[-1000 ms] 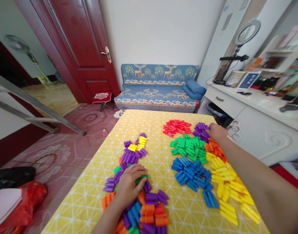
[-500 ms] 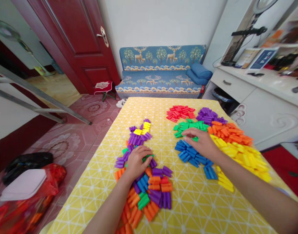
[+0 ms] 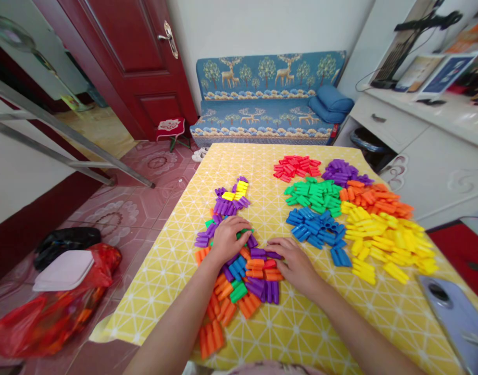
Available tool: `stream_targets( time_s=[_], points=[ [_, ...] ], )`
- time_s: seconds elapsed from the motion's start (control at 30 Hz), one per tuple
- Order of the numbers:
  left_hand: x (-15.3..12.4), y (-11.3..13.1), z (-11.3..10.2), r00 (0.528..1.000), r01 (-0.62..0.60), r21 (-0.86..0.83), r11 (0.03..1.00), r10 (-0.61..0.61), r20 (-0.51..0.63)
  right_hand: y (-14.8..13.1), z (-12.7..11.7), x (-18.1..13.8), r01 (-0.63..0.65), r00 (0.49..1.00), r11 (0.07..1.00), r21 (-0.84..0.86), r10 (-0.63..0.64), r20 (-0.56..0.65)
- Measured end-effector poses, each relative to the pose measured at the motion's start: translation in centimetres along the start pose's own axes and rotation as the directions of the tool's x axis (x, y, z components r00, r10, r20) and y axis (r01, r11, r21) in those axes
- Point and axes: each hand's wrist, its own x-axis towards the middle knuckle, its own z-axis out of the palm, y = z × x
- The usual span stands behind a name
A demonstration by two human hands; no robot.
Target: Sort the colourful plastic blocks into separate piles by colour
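A long figure of joined plastic building blocks [image 3: 239, 267] in purple, orange, blue, green and yellow lies on the left part of the table. My left hand [image 3: 228, 240] rests over its middle, fingers curled round the blocks, with green and purple showing by the fingertips. At the figure's right edge, my right hand [image 3: 296, 263] bends its fingers and thumb round purple, red and orange blocks; its grip is partly hidden. Loose blocks lie to the right in piles by colour: blue [image 3: 317, 227], green [image 3: 313, 195], yellow [image 3: 395, 237], red [image 3: 297, 167], purple [image 3: 344, 172] and orange [image 3: 375, 199].
A yellow patterned cloth [image 3: 161, 291] covers the table. A phone [image 3: 453, 317] lies at its right edge. Beyond stands a blue sofa [image 3: 254, 122]; a white cabinet [image 3: 403, 125] is at right. Plastic bags [image 3: 55, 323] lie on the floor at left.
My right hand has left the green and blue piles and come left and down to the joined blocks. My left hand stays on the figure. The camera view has shifted somewhat.
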Motion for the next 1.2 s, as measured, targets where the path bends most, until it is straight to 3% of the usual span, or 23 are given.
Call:
stream_targets(
  time_s=[0.13, 0.3, 0.43, 0.6, 0.77, 0.93, 1.03, 1.13, 1.2],
  points=[
    [0.0, 0.1, -0.1, 1.0, 0.001, 0.002, 1.0, -0.001, -0.002, -0.1, 0.7, 0.7, -0.011, 0.997, 1.0, 0.018, 0.012, -0.081],
    [0.0, 0.0, -0.1, 1.0, 0.001, -0.004, 1.0, -0.001, -0.002, 0.7, 0.6, 0.1, -0.151, 0.964, 0.972, 0.178, 0.185, -0.193],
    [0.0, -0.1, 0.0, 1.0, -0.002, -0.015, 1.0, 0.002, 0.004, 1.4, -0.4, -0.5, -0.19, 0.977, 0.982, -0.002, 0.188, -0.102],
    [0.0, -0.2, 0.1, 1.0, -0.003, -0.02, 1.0, 0.003, 0.0, 0.7, -1.4, -1.2, -0.164, 0.98, 0.955, -0.246, 0.129, -0.151],
    [0.0, 0.0, 0.0, 1.0, 0.0, -0.017, 1.0, 0.0, -0.004, 0.2, -1.7, -2.3, -0.081, 0.997, 0.961, -0.263, 0.081, -0.008],
    [0.1, 0.0, -0.1, 1.0, -0.011, -0.018, 1.0, 0.011, -0.004, 0.7, -2.4, -2.9, -0.029, 0.998, 0.958, -0.287, 0.046, 0.05],
    [0.2, -0.1, -0.2, 1.0, -0.008, -0.015, 1.0, 0.008, -0.006, 1.7, -5.0, -1.9, 0.001, 1.0, 0.946, -0.324, 0.003, 0.013],
    [0.2, 0.0, -0.2, 1.0, -0.007, -0.019, 1.0, 0.007, -0.005, 4.5, -10.0, 0.8, -0.041, 0.986, 0.913, -0.405, -0.03, -0.167],
    [0.1, 0.0, -0.2, 1.0, -0.004, -0.021, 1.0, 0.004, 0.0, 7.6, -14.0, 3.3, -0.148, 0.948, 0.887, -0.437, 0.001, -0.32]
  ],
)
